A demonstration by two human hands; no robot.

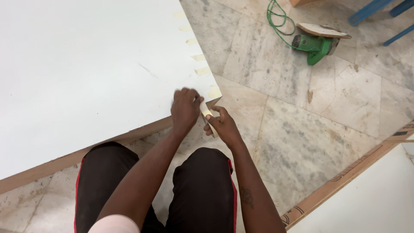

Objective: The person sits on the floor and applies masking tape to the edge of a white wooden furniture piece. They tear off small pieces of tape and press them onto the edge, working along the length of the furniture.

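Your single view comes from the camera on your head, tilted steeply down and slightly forward over the white panel (77, 73). The panel's near corner sits just left of centre, close below the lens, with your knees under its near edge at the bottom of the frame. Beyond the panel's right edge the view reaches marble floor (293, 129), well apart from the corner. There is no second view to overlap.

Marble floor (302, 142) under everything. Big white board (86, 73) lying left of the pinched tape, green power tool (314, 46) with cord (276, 21) far beyond, second board (371, 198) right.
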